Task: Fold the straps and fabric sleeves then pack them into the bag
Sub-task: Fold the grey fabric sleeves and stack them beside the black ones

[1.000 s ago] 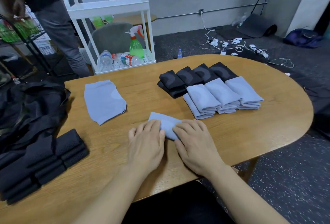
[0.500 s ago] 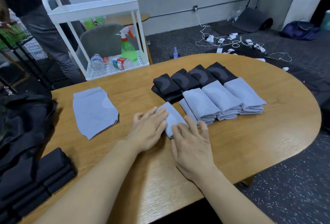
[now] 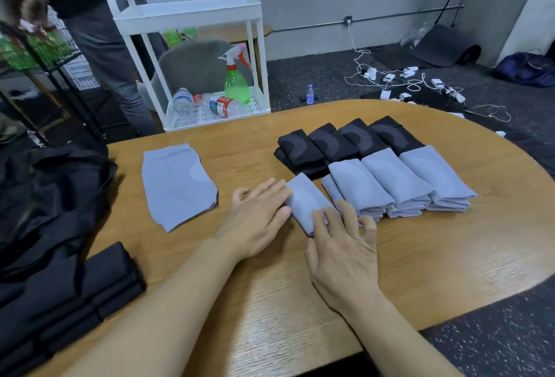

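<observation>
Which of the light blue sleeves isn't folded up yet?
The flat blue sleeve lying alone on the table's left side, apart from both hands. The other blue ones are folded, stacked on the right or under the hands.

Wooden oval tabletop (image 3: 390,271). Beyond its far edge at 11 o'clock — white two-tier cart (image 3: 192,13); lower shelf holds a green spray bottle (image 3: 236,83) upright and two clear water bottles (image 3: 220,105) lying down. Grey chair (image 3: 195,67) behind the cart. At 1 o'clock — white cables and chargers (image 3: 405,82) on the floor. Rolled dark mat (image 3: 447,47) by the wall.
</observation>
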Demonstrator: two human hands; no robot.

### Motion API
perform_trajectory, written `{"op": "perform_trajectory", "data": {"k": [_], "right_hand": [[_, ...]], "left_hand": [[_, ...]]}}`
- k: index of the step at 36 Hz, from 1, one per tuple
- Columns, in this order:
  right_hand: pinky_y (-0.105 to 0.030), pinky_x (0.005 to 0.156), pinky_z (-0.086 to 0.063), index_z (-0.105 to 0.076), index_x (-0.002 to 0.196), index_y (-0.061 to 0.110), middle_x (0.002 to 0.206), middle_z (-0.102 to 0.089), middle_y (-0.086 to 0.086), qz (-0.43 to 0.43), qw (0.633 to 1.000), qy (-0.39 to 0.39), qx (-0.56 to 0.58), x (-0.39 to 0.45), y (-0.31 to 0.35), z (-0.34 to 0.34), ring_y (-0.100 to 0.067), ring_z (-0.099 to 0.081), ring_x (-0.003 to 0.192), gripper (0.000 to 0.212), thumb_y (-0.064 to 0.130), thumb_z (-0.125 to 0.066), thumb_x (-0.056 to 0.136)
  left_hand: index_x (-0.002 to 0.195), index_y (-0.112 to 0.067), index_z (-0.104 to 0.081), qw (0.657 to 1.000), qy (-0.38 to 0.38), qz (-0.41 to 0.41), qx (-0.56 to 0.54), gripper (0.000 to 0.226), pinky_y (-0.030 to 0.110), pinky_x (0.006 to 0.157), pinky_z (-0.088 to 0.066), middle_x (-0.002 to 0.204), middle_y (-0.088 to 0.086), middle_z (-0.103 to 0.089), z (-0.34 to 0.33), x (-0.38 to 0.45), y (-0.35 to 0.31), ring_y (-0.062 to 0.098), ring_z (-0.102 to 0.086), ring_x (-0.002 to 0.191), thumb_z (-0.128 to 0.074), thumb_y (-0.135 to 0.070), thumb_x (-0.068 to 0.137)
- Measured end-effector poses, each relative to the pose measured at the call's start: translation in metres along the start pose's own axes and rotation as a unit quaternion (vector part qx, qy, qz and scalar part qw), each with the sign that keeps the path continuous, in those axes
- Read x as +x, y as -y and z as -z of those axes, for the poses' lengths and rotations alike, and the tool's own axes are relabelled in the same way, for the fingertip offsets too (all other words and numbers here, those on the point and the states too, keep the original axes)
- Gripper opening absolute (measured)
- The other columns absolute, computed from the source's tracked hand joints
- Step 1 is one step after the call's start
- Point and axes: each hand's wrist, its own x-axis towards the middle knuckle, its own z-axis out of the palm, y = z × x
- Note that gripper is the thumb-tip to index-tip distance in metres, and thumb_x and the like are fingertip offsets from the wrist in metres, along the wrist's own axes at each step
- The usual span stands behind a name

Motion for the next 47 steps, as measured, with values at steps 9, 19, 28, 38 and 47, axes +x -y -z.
{"op": "perform_trajectory", "data": {"k": [9,19,28,38,47], "right_hand": [[-0.041,0.089,-0.032,-0.063,0.114,0.012,0.119,-0.061,-0.004,0.151,0.988,-0.013,0.034,0.018,0.046,0.008,-0.029,-0.049,0.117,0.041,0.026,-0.041,0.082],[-0.038,0.093,-0.025,-0.047,0.12,0.017,0.129,-0.049,0.006,0.254,0.95,0.166,0.078,0.09,0.129,-0.021,-0.022,-0.027,0.134,0.026,0.019,-0.037,0.096],[-0.036,0.088,-0.024,-0.053,0.125,0.017,0.139,-0.043,0.006,0.242,0.949,0.193,0.059,0.076,0.105,-0.013,-0.018,-0.029,0.129,0.038,0.01,-0.038,0.09],[-0.034,0.093,-0.021,-0.055,0.124,0.023,0.133,-0.045,0.013,0.23,0.957,0.155,0.08,0.014,0.069,0.009,-0.015,-0.031,0.128,0.065,0.021,-0.012,0.075],[-0.031,0.073,-0.018,-0.069,0.085,0.022,0.094,-0.063,0.013,0.209,0.968,0.103,0.094,-0.032,0.047,0.028,-0.017,-0.053,0.097,0.041,0.024,-0.029,0.075]], "left_hand": [[0.137,-0.016,-0.04,0.97,-0.074,0.233,0.004,0.042,0.035,0.109,-0.015,0.142,0.001,-0.041,0.017,-0.053,0.039,0.019,-0.03,0.139,-0.03,-0.039,0.103],[0.124,-0.014,-0.047,0.953,-0.026,0.299,0.032,0.035,0.032,0.111,-0.021,0.132,0.0,-0.046,0.019,-0.073,0.062,0.018,-0.037,0.13,-0.025,-0.032,0.104],[0.134,-0.015,-0.04,0.968,-0.052,0.243,0.044,0.035,0.032,0.116,-0.016,0.146,0.001,-0.036,0.01,-0.091,0.052,0.019,-0.028,0.139,-0.03,-0.025,0.101],[0.143,-0.017,-0.034,0.98,-0.073,0.183,0.025,0.042,0.027,0.118,-0.013,0.154,-0.004,-0.029,-0.004,-0.125,0.007,0.014,-0.021,0.143,-0.031,-0.023,0.102],[0.127,-0.019,-0.053,0.987,-0.065,0.15,-0.012,0.032,0.032,0.105,-0.031,0.134,-0.007,-0.049,-0.002,-0.155,-0.019,0.017,-0.041,0.125,-0.033,-0.022,0.102]]}}
